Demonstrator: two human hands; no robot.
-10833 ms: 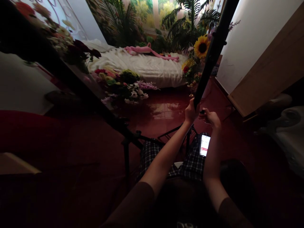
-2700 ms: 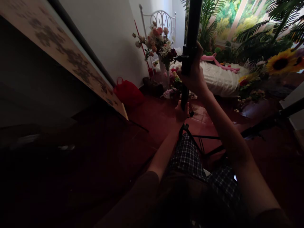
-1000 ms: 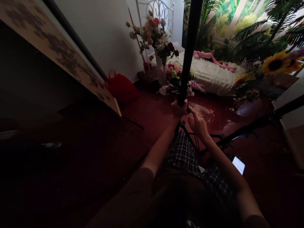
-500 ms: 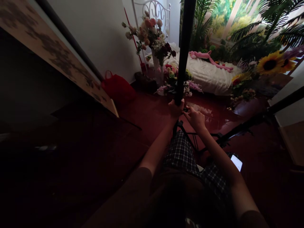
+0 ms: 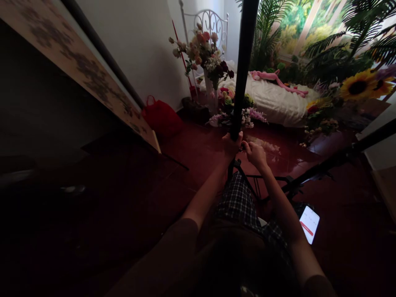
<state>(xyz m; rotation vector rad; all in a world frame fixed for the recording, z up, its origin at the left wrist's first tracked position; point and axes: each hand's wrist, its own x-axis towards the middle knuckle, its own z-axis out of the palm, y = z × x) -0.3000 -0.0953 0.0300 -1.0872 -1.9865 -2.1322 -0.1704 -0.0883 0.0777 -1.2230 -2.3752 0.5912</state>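
A thick black pole of a stand rises in front of me, slightly tilted. My left hand is wrapped round its lower part. Right beside it, my right hand is closed, thumb and forefinger pinched at a small dark part on the pole's side; what the fingertips hold is too small and dark to make out. Below my hands, dark stand legs spread near my knees. A lit phone lies by my right forearm.
Another black pole slants across the right. A floral panel and a red bag are at left. Ahead stand a flower vase, a white-covered bed with a pink plush toy, and sunflowers.
The view has shifted, so the room sits slightly right and lower, and more of the phone shows. My left hand keeps its grip; my right fingers have turned a little at the pole's side.
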